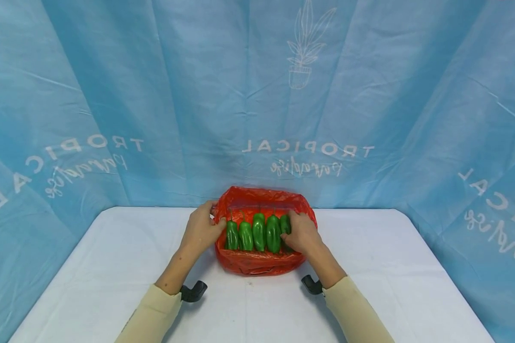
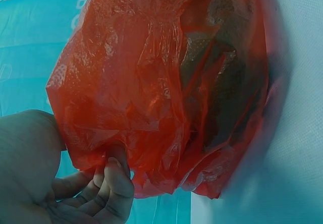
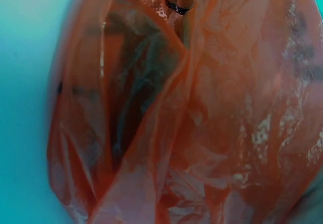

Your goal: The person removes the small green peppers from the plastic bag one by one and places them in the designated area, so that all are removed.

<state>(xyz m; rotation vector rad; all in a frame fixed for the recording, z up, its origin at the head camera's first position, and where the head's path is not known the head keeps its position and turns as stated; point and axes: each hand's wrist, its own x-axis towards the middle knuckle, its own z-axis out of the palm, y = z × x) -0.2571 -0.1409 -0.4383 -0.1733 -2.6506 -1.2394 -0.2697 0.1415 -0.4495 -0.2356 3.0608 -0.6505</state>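
A red plastic bag (image 1: 259,267) stands with its mouth wide open on the white table. Several glossy green peppers (image 1: 259,232) line up side by side in it, stems toward the back. My left hand (image 1: 202,229) pinches the bag's left rim, with the thin film between thumb and fingers in the left wrist view. Reaching in over the right rim, my right hand (image 1: 304,233) grips the rightmost green pepper (image 1: 285,223) and partly covers it. In the right wrist view, red film (image 3: 227,108) hides most of that hand, with dark pepper shapes showing through.
A white cloth covers the table (image 1: 369,267). Behind and at both sides hangs a blue printed curtain (image 1: 197,95). Black wrist-worn devices (image 1: 193,291) jut inward from both wrists, near the front of the bag.
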